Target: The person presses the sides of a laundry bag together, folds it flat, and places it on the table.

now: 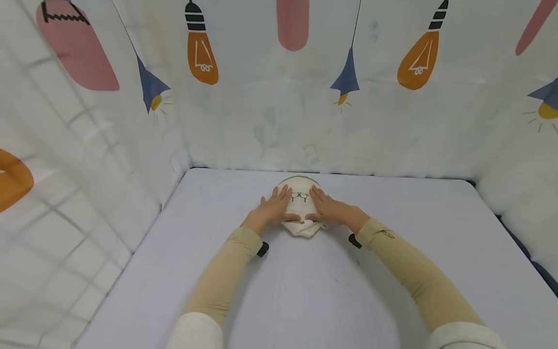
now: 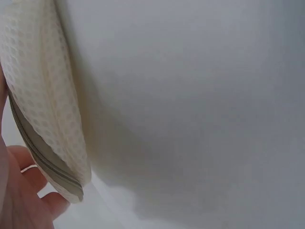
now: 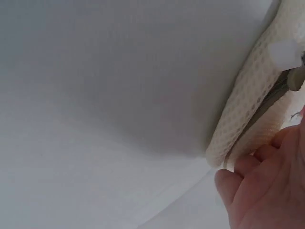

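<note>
A cream mesh zip bag (image 1: 300, 209) with a small glasses drawing on it lies near the table's far edge. My left hand (image 1: 273, 207) rests on its left side, fingers extended and pointing away from me. On the right side lies my right hand (image 1: 332, 210), its fingers laid along the bag likewise. Both thumbs point inward over the nearer part. From the left wrist, the bag's honeycomb mesh (image 2: 45, 81) and olive zip (image 2: 40, 145) show beside the fingers. A white tag (image 3: 285, 54) and the zip pull (image 3: 296, 79) appear in the right wrist view.
The bag lies on a white-covered table (image 1: 305, 295). Behind it hangs a white curtain (image 1: 279, 131) printed with lamps and bulbs, and another curtain wall (image 1: 87, 194) runs along the left. Dark wrist straps (image 1: 355, 241) show under the forearms.
</note>
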Demonstrator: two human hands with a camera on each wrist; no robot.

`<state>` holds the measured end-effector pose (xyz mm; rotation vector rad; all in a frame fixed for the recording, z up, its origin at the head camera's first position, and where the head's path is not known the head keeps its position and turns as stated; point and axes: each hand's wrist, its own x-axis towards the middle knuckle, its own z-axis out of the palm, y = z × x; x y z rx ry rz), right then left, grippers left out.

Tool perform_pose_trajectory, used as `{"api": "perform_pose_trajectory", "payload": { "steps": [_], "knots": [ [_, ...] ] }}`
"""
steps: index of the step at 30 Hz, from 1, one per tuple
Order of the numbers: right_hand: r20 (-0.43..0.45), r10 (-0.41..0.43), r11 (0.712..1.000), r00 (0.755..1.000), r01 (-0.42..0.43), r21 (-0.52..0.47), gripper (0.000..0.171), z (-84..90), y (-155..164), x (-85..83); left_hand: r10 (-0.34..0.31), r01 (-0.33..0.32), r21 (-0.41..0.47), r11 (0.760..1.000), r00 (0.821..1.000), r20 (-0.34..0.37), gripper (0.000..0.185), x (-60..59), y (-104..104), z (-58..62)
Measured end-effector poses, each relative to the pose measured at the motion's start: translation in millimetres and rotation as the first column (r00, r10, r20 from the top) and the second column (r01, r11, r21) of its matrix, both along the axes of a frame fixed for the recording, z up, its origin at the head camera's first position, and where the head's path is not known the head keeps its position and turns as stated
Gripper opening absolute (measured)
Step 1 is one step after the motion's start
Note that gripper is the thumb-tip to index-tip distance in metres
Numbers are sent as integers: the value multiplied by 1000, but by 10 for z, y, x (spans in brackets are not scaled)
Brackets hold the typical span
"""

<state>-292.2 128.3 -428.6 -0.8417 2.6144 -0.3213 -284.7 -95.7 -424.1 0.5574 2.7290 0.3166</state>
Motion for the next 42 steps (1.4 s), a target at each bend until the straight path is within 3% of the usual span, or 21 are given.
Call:
{"api": "perform_pose_trajectory", "payload": {
  "steps": [10, 16, 21, 32, 42],
  "knots": [
    [21, -57, 996, 998, 55, 75, 84, -18, -147, -30, 83, -82, -71, 994, 996, 11, 103, 53, 96, -41],
    [17, -107, 993, 994, 106, 51, 85, 37, -203, -43, 88, -91, -104, 990, 995, -41, 105, 0, 119, -45],
    [10, -96, 995, 995, 96, 15, 85, 18, -150, -59, 74, -78, -85, 993, 996, -48, 104, -33, 73, -62],
    [-26, -78, 996, 997, 77, -48, 90, -41, 24, 259, 34, -34, -2, 999, 999, 21, 101, 168, -15, -68],
    [-7, -98, 994, 995, 97, -53, 89, -75, 12, 351, 83, -82, -43, 996, 996, 30, 104, 253, 52, -73]
  ]
}}
